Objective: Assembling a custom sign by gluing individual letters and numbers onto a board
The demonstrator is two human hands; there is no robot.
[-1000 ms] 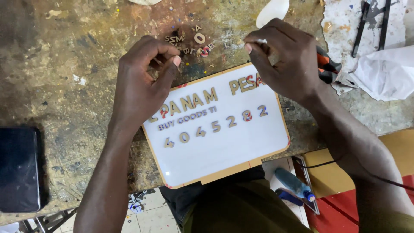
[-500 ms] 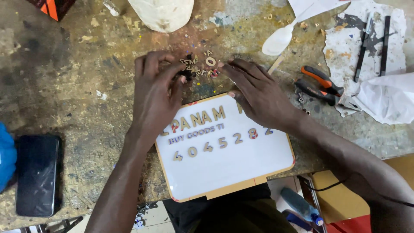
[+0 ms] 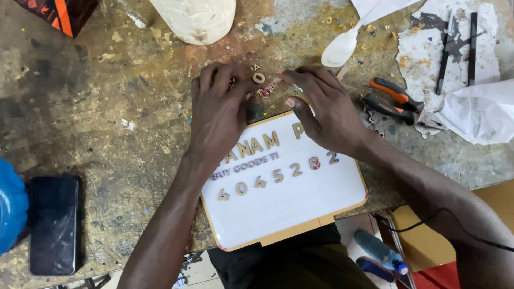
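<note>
Two hands [image 3: 219, 115] [image 3: 326, 109] over loose letters [image 3: 262, 85], scarred stained workbench [image 3: 107, 118]

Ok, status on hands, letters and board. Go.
Left hand and right hand flat, fingertips at loose letters above white board. Neither visibly gripping. Pliers right, clear of hands.

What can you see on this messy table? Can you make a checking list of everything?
Surface: worn, paint-stained workbench.
Job's things: white sign board with stuck-on letters and numbers; loose cut-out letters just beyond its top edge.
Clutter: orange-handled pliers, white plastic spoon, black phone, crumpled paper, white sack.
Hands: left hand and right hand lie flat over the board's top edge, fingers among the loose letters.
Cables: thin black cable crosses the right forearm.
Surroundings: blue bottle below the bench edge.
</note>
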